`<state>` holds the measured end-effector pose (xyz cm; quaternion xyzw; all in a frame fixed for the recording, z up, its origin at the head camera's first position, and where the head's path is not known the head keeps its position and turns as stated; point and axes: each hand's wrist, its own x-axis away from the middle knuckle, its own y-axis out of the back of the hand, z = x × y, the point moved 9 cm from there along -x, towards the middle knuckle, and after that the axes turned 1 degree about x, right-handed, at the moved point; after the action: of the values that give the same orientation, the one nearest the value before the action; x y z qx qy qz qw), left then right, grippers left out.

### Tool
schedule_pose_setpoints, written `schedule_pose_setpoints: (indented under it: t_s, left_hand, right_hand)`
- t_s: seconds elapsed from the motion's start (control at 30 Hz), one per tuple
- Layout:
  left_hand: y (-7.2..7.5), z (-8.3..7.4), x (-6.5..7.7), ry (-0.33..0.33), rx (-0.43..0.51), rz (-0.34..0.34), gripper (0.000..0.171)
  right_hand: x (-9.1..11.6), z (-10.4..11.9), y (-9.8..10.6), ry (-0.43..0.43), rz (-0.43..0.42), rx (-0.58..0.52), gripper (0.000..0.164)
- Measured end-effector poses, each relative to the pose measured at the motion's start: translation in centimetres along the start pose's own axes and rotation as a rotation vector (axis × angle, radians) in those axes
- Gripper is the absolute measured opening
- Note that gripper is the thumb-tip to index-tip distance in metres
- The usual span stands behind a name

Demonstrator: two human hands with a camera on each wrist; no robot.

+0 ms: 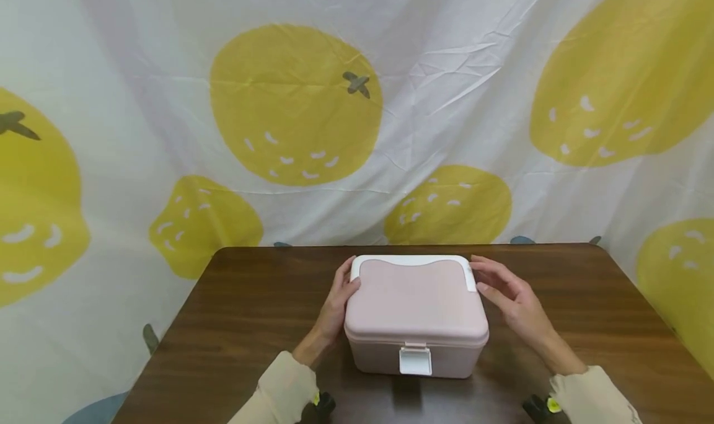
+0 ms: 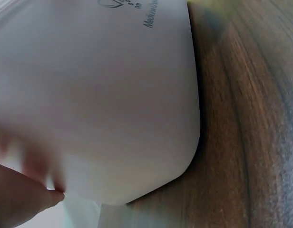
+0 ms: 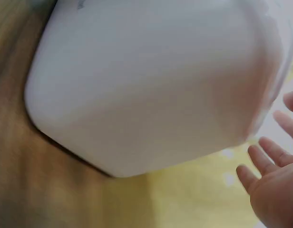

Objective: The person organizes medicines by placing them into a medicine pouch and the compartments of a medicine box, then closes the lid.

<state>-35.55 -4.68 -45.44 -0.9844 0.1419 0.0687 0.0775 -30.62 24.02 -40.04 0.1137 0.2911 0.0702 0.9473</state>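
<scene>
A pale pink medicine box (image 1: 418,303) with a white band along the back of its lid stands on the wooden table. Its white front latch (image 1: 415,361) is flipped outward, and the lid is down. My left hand (image 1: 336,297) holds the box's left side near the back, thumb on the lid's edge; its fingers are blurred against the side wall (image 2: 113,109) in the left wrist view. By the back right corner is my right hand (image 1: 515,300), fingers spread. In the right wrist view its fingers (image 3: 265,159) look apart from the box. What the box contains is hidden.
Brown wooden table (image 1: 251,325) surface extends on both sides of the box. Behind the table's back edge hangs a white curtain (image 1: 312,219) with yellow lemon prints. Dark wrist straps show below the cream sleeves (image 1: 287,384).
</scene>
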Motion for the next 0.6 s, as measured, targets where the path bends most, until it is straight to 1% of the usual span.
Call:
schedule_pose_setpoints:
  t_s: [0.1, 0.17, 0.23, 0.3, 0.37, 0.4, 0.47, 0.53, 0.6]
  left_hand:
    - [0.0, -0.2, 0.1, 0.000, -0.028, -0.011, 0.057]
    - [0.1, -0.2, 0.1, 0.005, -0.041, -0.024, 0.056]
    - [0.2, -0.2, 0.2, 0.007, -0.054, -0.036, 0.056]
    - [0.3, -0.1, 0.2, 0.008, -0.055, -0.048, 0.056]
    - [0.3, -0.1, 0.2, 0.003, -0.053, -0.052, 0.056]
    - [0.3, -0.1, 0.2, 0.000, -0.051, -0.052, 0.056]
    - [0.3, -0.1, 0.3, -0.005, -0.043, -0.047, 0.056]
    - [0.2, -0.2, 0.2, -0.012, -0.036, -0.037, 0.056]
    - [0.1, -0.2, 0.2, -0.014, -0.030, -0.031, 0.056]
  right_hand:
    - [-0.2, 2.9, -0.7, 0.129, 0.039, 0.236, 0.037]
    - [0.1, 5.1, -2.0, 0.244, 0.085, 0.343, 0.038]
    - [0.6, 7.4, -3.9, 0.418, 0.126, 0.431, 0.031]
    - [1.4, 9.3, -6.1, 0.596, 0.168, 0.516, 0.029]
    - [2.6, 10.5, -8.4, 0.758, 0.206, 0.610, 0.037]
    - [3.2, 10.9, -9.5, 0.825, 0.224, 0.661, 0.042]
    - [4.3, 10.7, -11.5, 0.897, 0.279, 0.790, 0.052]
    - [5.1, 9.9, -13.0, 0.916, 0.329, 0.943, 0.066]
    - [5.5, 9.1, -14.0, 0.925, 0.358, 1.074, 0.079]
